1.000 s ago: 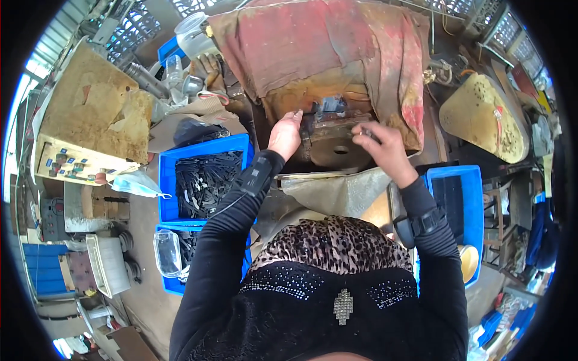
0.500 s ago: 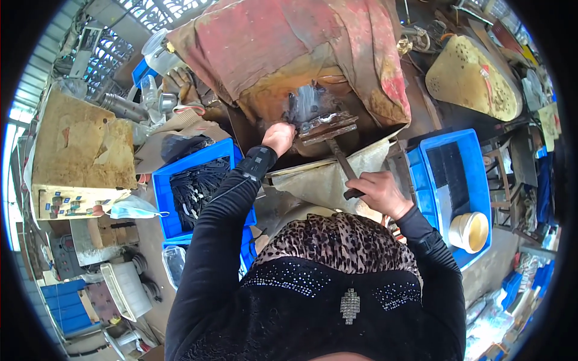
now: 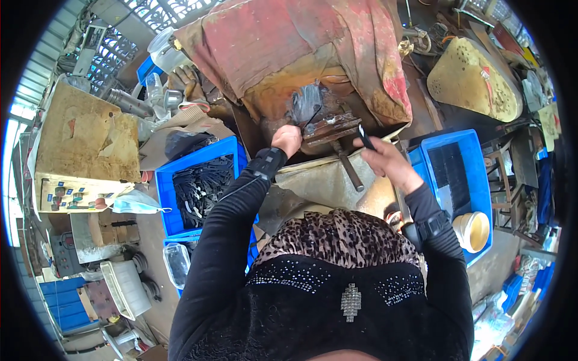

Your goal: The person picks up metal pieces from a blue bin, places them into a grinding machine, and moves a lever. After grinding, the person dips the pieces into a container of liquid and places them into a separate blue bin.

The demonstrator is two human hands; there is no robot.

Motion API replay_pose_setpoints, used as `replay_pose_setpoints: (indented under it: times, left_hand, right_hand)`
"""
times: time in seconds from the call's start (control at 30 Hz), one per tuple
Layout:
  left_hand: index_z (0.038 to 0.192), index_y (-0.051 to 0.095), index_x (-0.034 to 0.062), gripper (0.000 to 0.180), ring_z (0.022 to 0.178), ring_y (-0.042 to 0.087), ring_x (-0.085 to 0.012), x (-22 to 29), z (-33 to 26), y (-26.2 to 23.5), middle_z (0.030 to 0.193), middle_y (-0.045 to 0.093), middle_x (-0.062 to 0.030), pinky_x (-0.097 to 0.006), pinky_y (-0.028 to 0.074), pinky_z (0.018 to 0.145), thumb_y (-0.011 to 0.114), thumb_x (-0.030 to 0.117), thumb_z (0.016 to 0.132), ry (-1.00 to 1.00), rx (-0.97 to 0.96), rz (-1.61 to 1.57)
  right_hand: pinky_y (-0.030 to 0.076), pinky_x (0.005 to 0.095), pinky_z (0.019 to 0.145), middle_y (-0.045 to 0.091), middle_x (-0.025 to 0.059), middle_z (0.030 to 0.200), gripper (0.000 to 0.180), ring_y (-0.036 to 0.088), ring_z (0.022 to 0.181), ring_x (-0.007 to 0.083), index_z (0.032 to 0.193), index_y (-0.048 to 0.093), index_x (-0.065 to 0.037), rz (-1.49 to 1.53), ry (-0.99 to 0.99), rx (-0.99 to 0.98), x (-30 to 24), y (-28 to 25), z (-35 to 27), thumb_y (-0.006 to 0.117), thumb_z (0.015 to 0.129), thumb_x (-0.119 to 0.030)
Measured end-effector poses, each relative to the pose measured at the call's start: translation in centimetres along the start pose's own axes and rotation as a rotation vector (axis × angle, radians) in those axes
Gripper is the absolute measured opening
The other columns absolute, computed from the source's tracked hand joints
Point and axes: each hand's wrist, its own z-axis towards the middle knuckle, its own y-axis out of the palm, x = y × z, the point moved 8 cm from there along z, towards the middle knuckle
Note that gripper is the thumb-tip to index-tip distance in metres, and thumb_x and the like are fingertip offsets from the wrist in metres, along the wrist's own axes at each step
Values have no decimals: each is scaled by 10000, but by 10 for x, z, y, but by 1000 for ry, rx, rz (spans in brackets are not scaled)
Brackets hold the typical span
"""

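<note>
My left hand (image 3: 287, 140) is closed at the left end of a rusty metal clamp (image 3: 332, 129). A thin dark strip seems to stick out past its fingers, but I cannot make out what it is. My right hand (image 3: 388, 161), at the clamp's right end, pinches a small black piece with a bright tip (image 3: 365, 138). The clamp's bar handle (image 3: 348, 168) points toward me, with no hand on it. Behind the clamp is a grey, wet-looking patch (image 3: 307, 101), under a stained red cloth cover (image 3: 271, 45).
To my left stands a blue bin (image 3: 161, 198) of black strips (image 3: 201, 186). On the right, another blue bin (image 3: 424, 174) holds a pale tub (image 3: 471, 232). A control box with knobs (image 3: 84, 195) is at the far left. A yellowish padded board (image 3: 472, 81) lies at the upper right.
My right hand has let go of the bar handle and moved up to the clamp's right end, where it now holds the small black piece. My left hand has shifted slightly.
</note>
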Motion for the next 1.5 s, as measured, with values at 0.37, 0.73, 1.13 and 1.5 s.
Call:
replay_pose_setpoints:
  times: [0.37,0.73,1.13,1.5]
  left_hand:
    - [702,635,51,175,659,646,-355,45,24,-186,678,632,-167,-448,535,628,576,143,839,-389,236,-257]
    - [1376,482,52,651,794,668,-249,26,15,-174,877,683,-185,-318,555,697,459,-137,754,-354,233,-1067]
    - [1192,687,104,531,931,672,-172,-19,26,-29,1036,720,-158,-290,499,896,487,-189,797,-422,25,-1001]
    - [1213,669,123,547,992,679,-294,-10,21,-48,1086,686,-179,-336,515,911,529,-146,758,-224,-13,-810]
  right_hand:
    - [545,370,815,653,109,1012,214,657,903,214,1163,562,-16,549,-16,283,4,-24,74,568,961,-87]
    - [547,338,734,637,34,868,179,632,764,171,1051,599,-49,435,-126,244,-4,-31,67,654,931,-171]
    - [527,314,780,722,136,964,401,705,854,254,1141,684,-61,-740,-256,-176,-2,31,-28,800,764,-137]
    - [532,326,766,715,150,970,340,702,845,271,1101,690,-52,-703,-302,-156,3,33,-30,780,779,-117]
